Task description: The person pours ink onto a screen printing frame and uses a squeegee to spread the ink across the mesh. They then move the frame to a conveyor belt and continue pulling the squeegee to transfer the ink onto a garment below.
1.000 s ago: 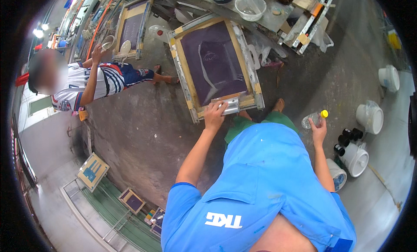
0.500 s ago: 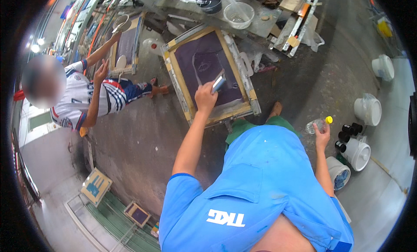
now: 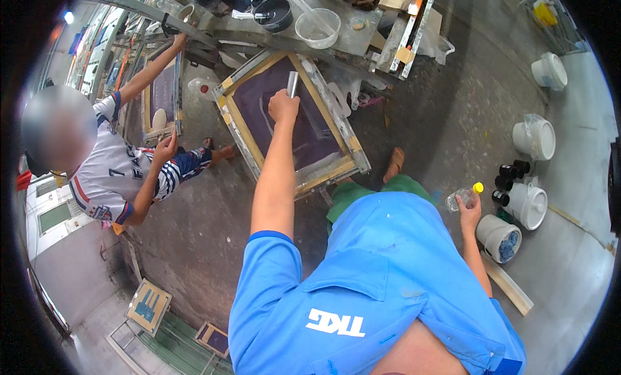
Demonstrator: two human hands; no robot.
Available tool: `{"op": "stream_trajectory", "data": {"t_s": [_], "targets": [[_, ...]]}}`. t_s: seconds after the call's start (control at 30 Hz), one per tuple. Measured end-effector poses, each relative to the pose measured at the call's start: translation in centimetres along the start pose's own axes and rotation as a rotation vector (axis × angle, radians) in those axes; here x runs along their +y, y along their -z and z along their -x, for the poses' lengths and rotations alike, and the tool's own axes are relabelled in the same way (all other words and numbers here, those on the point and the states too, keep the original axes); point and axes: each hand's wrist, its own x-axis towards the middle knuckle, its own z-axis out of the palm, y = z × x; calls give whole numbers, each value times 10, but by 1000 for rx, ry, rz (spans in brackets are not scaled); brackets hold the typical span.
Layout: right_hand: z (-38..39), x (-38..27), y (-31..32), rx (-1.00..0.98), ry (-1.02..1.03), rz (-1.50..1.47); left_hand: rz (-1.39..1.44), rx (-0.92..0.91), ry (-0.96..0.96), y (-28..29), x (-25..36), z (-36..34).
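Dim workshop, grey floor: from my remote seat I see both hands closed on something.

The left hand reaches far forward, its fist wrapped round a silver tool over the dark mesh of a framed screen; I can't tell whether the tool touches the mesh. The screen lies ahead of the body, near a bench bearing a clear bowl. Out to the side, the right hand has its fingers curled on a yellow-capped clear bottle, near some white buckets. Another person stands at left.
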Motion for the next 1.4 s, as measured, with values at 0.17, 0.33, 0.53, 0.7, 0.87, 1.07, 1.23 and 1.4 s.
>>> {"op": "stream_trajectory", "data": {"t_s": [0.17,0.33,0.53,0.7,0.87,1.07,1.23,1.4], "targets": [[2,5,-6,44,-56,-55,-152,-141,-271,6,-13,43],[-6,4,-35,4,1,-106,-270,-157,-700,15,-57,93],[-19,-34,-49,-115,20,-160,-323,-346,-793,60,-84,145],[-41,-33,-59,-64,137,-177,-57,-109,-532,51,-120,213],[-41,-45,-54,-128,143,-83,-181,75,-540,21,-129,300],[-49,-39,-49,-113,158,-5,-99,108,-386,43,-142,278],[-48,-39,-47,-104,203,-27,-8,171,-61,47,-143,163],[-39,-29,-46,-84,164,-146,63,165,219,59,-134,97]]}}
